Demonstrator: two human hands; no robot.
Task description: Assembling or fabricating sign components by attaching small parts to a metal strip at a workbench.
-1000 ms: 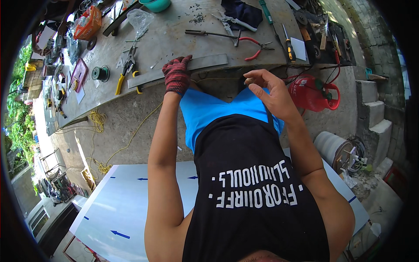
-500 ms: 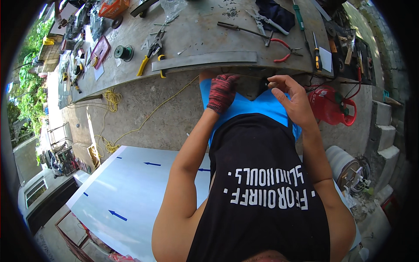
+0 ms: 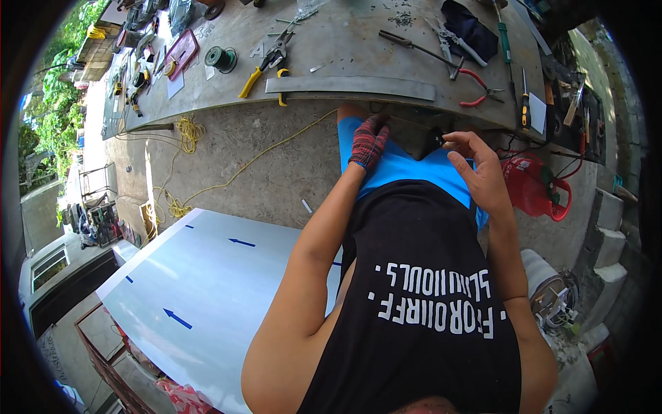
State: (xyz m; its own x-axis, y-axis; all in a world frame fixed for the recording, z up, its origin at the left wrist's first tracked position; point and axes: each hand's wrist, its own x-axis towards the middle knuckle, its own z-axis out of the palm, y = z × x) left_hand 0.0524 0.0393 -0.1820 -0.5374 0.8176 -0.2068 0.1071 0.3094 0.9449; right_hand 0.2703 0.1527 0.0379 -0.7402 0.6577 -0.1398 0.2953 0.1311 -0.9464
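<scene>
My left hand, in a red and black knit glove, lies on the blue shorts over my left thigh. Its fingers point toward the workbench and look stretched out, with nothing visible in them. Bare, my right hand hovers over the right side of the shorts, thumb and fingers apart. Close to its fingertips is a small dark object; whether they touch it I cannot tell. Ahead of both hands, a curved grey metal strip lies along the near edge of the workbench.
Yellow-handled snips, red-handled pliers, a screwdriver and a wire spool lie on the bench. A red gas cylinder stands at right. Yellow cord crosses the floor; a pale blue sheet lies behind left.
The view has shifted, so the bench items appear farther right. My left hand has settled lower onto the thigh, its fingers now pointing forward. The right hand keeps much the same pose.
</scene>
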